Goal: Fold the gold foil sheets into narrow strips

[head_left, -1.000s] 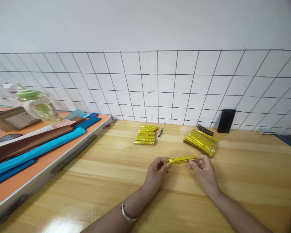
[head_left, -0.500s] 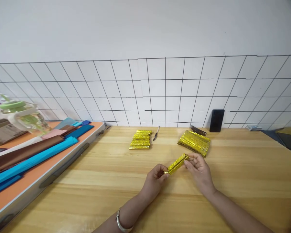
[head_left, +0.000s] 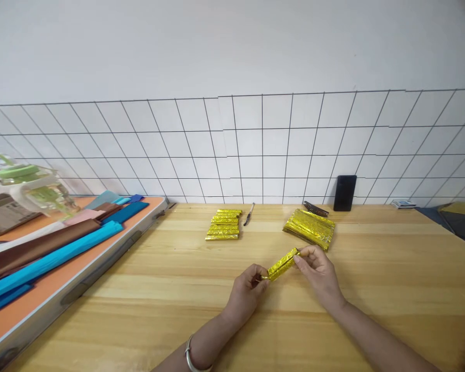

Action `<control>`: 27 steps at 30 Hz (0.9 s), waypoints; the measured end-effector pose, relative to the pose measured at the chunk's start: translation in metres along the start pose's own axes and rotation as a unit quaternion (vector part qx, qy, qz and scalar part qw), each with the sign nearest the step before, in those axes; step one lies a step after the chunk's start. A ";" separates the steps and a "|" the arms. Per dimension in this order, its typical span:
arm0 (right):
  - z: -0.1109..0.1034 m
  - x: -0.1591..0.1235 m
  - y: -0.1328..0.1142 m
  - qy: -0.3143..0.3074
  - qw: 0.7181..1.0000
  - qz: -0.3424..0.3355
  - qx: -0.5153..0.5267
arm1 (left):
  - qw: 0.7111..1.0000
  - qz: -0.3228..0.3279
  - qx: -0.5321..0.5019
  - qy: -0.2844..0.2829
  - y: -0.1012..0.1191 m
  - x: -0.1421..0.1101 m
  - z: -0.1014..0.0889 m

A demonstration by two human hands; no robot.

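Between my hands is a narrow folded strip of shiny gold foil, tilted with its right end farther from me. My left hand pinches its near left end. The thumb and fingers of my right hand grip the far right end. Beyond my right hand lies a stack of flat gold foil sheets. Farther left, several narrow folded gold foil strips lie in a row on the wooden table.
A pen lies right of the folded strips. A black phone leans on the wall by a dark stapler-like object. At left, an orange-topped surface bears coloured paper rolls, a cardboard box and a green-lidded bottle.
Both hands keep hold of the gold foil strip, which has turned very slightly. The whole view has shifted a little; the other things lie as before.
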State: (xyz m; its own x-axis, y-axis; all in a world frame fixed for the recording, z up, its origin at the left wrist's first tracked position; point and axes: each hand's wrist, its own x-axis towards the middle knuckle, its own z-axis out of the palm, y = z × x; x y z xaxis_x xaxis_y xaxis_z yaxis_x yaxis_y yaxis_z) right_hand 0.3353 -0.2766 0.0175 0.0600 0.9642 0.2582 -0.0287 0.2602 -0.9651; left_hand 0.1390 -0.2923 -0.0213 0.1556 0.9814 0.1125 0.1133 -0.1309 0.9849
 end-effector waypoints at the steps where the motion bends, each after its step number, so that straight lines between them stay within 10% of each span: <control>1: -0.001 0.000 0.000 -0.003 1.000 0.000 -0.006 | 1.000 0.001 0.001 0.000 0.000 0.000 0.000; 27: -0.001 0.002 0.008 -0.033 0.998 0.037 -0.030 | 0.996 0.044 0.078 -0.020 0.006 -0.004 0.002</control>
State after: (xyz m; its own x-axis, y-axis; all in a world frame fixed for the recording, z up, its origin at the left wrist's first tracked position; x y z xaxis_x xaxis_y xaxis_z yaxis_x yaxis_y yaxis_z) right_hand 0.3366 -0.2724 0.0107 -0.0065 0.9825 0.1860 0.0290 0.1861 -0.9821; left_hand 0.1414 -0.2972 -0.0165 0.2092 0.9595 0.1885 0.2480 -0.2385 0.9390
